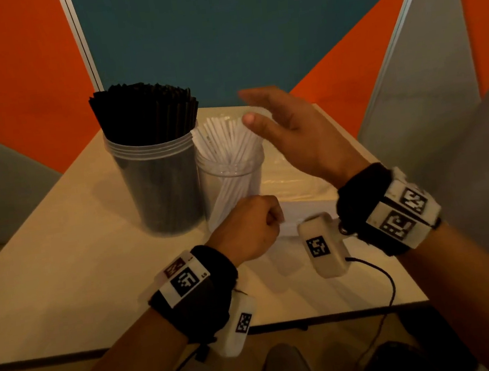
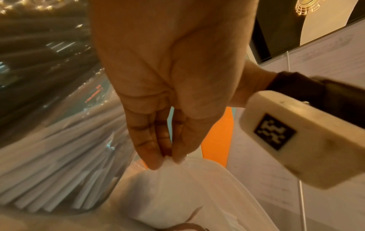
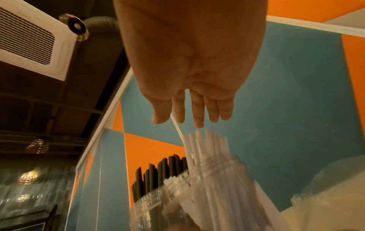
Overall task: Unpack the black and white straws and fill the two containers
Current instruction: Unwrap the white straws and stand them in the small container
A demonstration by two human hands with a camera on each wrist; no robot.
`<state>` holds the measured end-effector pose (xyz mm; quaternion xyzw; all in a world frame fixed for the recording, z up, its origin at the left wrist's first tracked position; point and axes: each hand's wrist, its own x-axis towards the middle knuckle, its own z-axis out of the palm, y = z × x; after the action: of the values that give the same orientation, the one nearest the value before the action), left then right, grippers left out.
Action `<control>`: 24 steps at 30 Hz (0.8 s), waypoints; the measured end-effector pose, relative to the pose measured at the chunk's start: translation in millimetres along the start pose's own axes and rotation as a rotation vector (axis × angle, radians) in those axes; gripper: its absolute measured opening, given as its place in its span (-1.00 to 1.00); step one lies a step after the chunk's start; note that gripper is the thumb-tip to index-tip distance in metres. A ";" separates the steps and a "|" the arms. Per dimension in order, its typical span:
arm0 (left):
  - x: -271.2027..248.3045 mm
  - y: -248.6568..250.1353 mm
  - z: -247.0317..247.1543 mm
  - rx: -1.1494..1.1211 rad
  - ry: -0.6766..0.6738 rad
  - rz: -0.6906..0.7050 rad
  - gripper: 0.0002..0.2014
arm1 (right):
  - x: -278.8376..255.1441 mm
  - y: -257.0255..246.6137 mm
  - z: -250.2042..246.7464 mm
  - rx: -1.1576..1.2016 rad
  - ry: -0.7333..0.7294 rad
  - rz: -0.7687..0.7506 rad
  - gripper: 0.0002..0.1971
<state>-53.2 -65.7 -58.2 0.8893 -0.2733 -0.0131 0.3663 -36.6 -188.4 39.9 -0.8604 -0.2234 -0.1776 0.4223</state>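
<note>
Two clear plastic containers stand side by side on the table (image 1: 63,267). The left container (image 1: 161,188) is packed with black straws (image 1: 145,111). The right container (image 1: 232,183) holds white straws (image 1: 228,138) that fan out loosely. My right hand (image 1: 279,123) hovers with straight fingers just right of the white straws' tops, and in the right wrist view the right hand (image 3: 189,118) is above the white straws (image 3: 207,146), holding nothing. My left hand (image 1: 251,227) is curled in front of the white container. In the left wrist view the left hand (image 2: 166,157) pinches a gathered white plastic bag (image 2: 177,187).
Clear plastic wrapping (image 1: 291,177) lies on the table right of the containers, under my right forearm. Orange and teal partition panels (image 1: 220,35) close off the back. The table's front edge (image 1: 74,357) runs just below my wrists, with cables hanging from the wrist cameras.
</note>
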 end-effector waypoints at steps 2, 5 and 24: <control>-0.7 0.3 0.7 -0.023 0.011 0.012 -0.88 | -16.9 -3.6 -15.1 0.014 0.046 -0.031 -0.84; -0.7 2.5 2.1 -0.014 0.040 0.005 -0.89 | -51.6 -6.0 -41.3 -0.081 -0.158 0.077 -0.75; 0.5 25.8 15.2 0.074 0.118 0.006 -0.96 | -97.9 70.4 1.6 -0.806 -0.526 0.214 -0.64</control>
<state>-68.5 -90.7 -52.2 0.9007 -0.2541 0.0504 0.3486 -80.7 -248.3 -54.9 -0.9891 -0.1463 0.0177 0.0008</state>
